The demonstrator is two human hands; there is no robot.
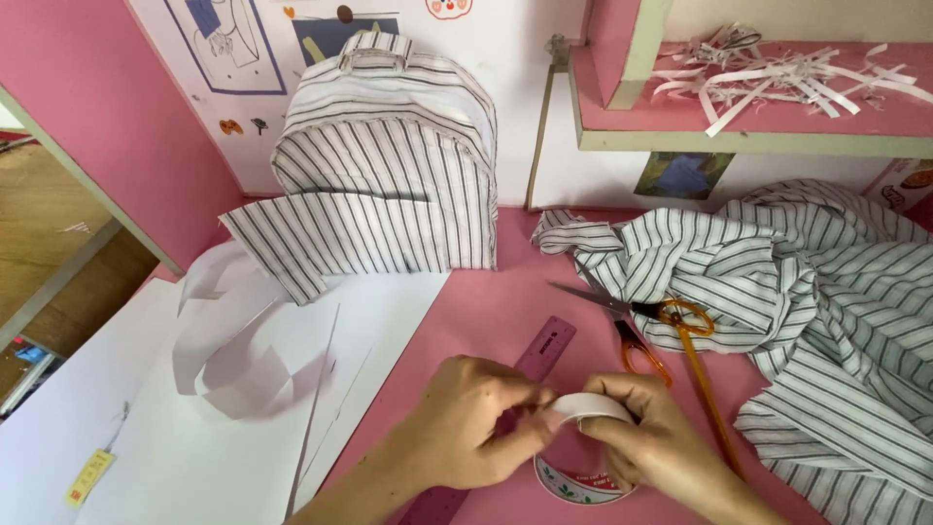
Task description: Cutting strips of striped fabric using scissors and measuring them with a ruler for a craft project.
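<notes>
— Where are the hands, and what are they on?

— Low at the bottom edge, over the pink tabletop (486, 301). The right hand (656, 437) grips a white roll of tape (583, 457) around its rim; the left hand (466, 423) pinches at the tape's top edge with thumb and fingertips.

— Open room around them?

— Little. A purple plastic ruler (539, 355) runs under the left hand, orange-handled scissors (641, 326) lie just beyond the right, and a heap of striped shirt fabric (816, 311) fills the right side. White paper sheets (194, 437) cover the left.

— Anything hidden?

— The roll's far side sits behind the fingers, its lower rim is nearly cut off, and the tape's loose end cannot be made out. A striped fabric backpack (389, 165) stands at the back.
</notes>
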